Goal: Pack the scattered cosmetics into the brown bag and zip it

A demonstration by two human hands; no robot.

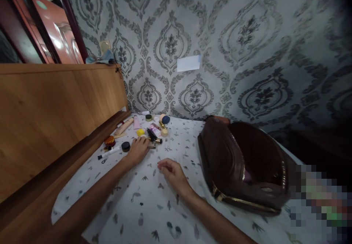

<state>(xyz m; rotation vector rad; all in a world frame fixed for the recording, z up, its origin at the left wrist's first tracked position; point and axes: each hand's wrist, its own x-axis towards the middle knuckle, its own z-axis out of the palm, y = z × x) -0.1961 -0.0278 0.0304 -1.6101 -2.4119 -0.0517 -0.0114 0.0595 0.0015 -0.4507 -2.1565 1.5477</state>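
My left hand (139, 149) lies palm down at the near edge of a group of cosmetics, its fingers stretched out over them; some fingertips are hidden among the items. Next to it are a black-lidded jar (125, 147), a yellow round item (140, 132), a black tube (151, 134) and a small gold-and-dark cylinder (158, 141). My right hand (174, 176) hovers over or rests on the patterned sheet (148, 200), fingers loosely bent and apart from the thumb, with nothing seen in them. Right of it stands a brown bag (222, 152), its zipped top open.
More cosmetics lie behind: a pink tube (136, 123), a dark blue round item (165, 119), an amber jar (109, 141) and a white tube (110, 152). A wooden board (63, 108) borders the left side. The patterned wall (170, 46) rises behind.
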